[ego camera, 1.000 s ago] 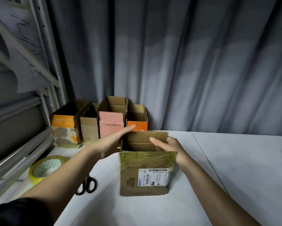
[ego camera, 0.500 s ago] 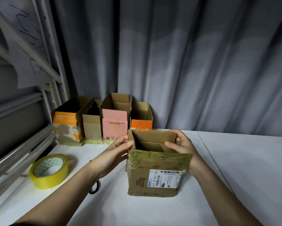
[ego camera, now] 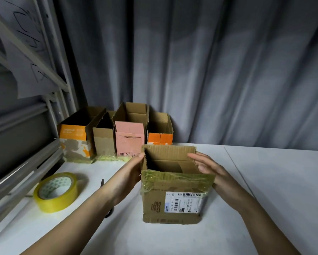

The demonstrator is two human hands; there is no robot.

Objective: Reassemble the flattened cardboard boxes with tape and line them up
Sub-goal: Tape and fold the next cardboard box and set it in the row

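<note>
Row's free slot lies up-left of the taped box (ego camera: 173,183), which stands upright on the tabletop (ego camera: 274,190) between flat, straight-fingered left hand (ego camera: 130,173) and right hand (ego camera: 208,168), beside the orange box (ego camera: 160,138).

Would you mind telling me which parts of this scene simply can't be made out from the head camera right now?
- Scissors: mostly hidden behind the left forearm; only a blade tip and part of a handle show.
- Left hand: its fingertips lie behind the taped box, so the contact is unclear.
- Shipping label: print too small to read.
- Narrow brown box: its inside is too dark.
- Right hand: open, but contact with the box cannot be told.
</note>
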